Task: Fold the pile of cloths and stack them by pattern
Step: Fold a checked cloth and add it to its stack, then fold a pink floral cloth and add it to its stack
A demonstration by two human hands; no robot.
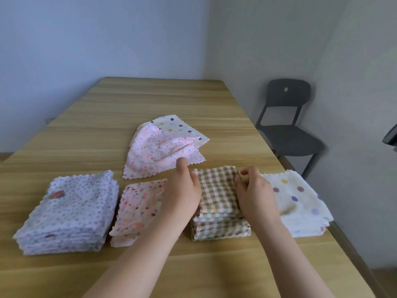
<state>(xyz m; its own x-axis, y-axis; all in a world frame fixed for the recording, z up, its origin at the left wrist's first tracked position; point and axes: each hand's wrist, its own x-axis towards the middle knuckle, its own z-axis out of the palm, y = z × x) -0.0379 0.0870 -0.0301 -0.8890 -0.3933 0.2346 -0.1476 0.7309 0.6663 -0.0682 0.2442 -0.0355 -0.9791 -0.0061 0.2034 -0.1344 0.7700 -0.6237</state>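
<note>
Both hands pinch the folded green-and-pink checked cloth by its sides.
Left hand, right hand, atop its matching stack.

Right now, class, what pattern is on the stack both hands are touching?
A green, pink and white check on the checked stack, seen in the head view.

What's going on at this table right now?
A person is sorting cloths into stacks by pattern. The left hand and right hand grip the sides of the top cloth on the green checked stack. Other stacks sit alongside: purple-speckled, pink-speckled and big-dotted. Two unfolded cloths wait behind on the table.
</note>
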